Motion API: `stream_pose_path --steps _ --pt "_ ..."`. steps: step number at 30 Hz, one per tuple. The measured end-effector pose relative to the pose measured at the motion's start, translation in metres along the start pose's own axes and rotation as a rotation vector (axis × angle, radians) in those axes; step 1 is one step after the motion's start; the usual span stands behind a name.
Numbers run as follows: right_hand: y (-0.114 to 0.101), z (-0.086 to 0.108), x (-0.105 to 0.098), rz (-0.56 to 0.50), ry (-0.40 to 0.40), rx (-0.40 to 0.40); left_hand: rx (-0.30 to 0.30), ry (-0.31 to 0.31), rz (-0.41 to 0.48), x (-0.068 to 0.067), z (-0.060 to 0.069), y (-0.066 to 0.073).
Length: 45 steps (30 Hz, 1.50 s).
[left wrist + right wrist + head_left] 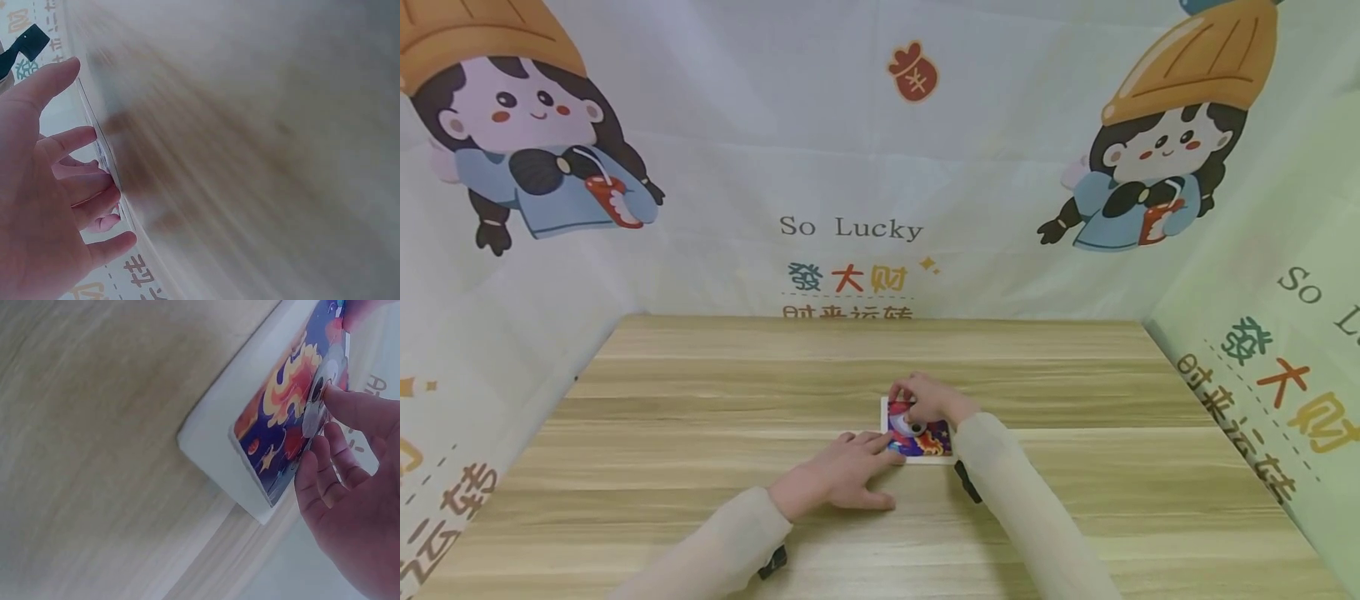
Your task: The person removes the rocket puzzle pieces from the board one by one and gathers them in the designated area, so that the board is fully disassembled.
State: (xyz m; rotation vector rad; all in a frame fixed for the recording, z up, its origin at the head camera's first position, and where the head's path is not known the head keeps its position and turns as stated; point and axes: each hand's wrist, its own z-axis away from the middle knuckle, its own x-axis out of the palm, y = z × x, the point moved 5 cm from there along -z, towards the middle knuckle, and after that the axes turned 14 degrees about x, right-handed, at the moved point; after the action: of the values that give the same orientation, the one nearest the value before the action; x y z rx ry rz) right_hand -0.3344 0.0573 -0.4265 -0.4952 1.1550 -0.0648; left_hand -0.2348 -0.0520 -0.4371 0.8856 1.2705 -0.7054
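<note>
A small white-bordered board (917, 460) with a colourful space picture lies flat on the table; its corner (209, 434) shows in the right wrist view. The left hand (842, 473) is spread, palm down, its fingertips touching the board's left and near edge; in the left wrist view this hand (44, 200) has its fingers extended along the table edge line. Over the picture (284, 394), the right hand (362, 462) bends its thumb and fingers onto the surface, spaced apart. The right hand (928, 400) covers the picture's upper part, and whether it grips a loose piece cannot be seen.
The wood-grain table (737, 375) extends around the board. Behind it and at both sides hangs a pale cloth (722, 183) with cartoon figures and lettering. Dark straps or camera parts (772, 562) show beneath the wrists.
</note>
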Motion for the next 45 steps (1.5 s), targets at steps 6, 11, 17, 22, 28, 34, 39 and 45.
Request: stream_pose_path --steps 6,11,17,22,28,34,39,45 --pt "0.000 0.000 0.001 -0.031 0.029 -0.073 0.006 0.001 -0.018 -0.001 -0.001 0.001" --pt "0.001 0.000 0.000 -0.042 0.085 -0.137 -0.002 -0.010 -0.025 -0.002 0.000 0.001" --pt "0.002 0.002 -0.001 -0.063 0.108 -0.165 0.001 -0.010 -0.028 -0.003 -0.001 0.002" --pt "0.003 0.004 -0.002 -0.098 0.097 -0.180 0.000 -0.011 -0.032 -0.001 -0.001 0.001" --pt "0.003 0.006 -0.002 -0.146 0.082 -0.190 -0.001 -0.014 -0.024 0.000 -0.001 0.001" --pt "0.010 0.006 0.000 -0.217 0.084 -0.166 -0.006 -0.017 -0.019 0.000 -0.001 0.001" --pt "0.017 0.006 0.000 -0.303 0.085 -0.147 -0.012 -0.014 -0.011 0.000 -0.001 0.001" --pt "0.024 0.011 -0.005 -0.354 0.061 -0.145 -0.013 -0.014 -0.012 -0.001 -0.001 0.001"
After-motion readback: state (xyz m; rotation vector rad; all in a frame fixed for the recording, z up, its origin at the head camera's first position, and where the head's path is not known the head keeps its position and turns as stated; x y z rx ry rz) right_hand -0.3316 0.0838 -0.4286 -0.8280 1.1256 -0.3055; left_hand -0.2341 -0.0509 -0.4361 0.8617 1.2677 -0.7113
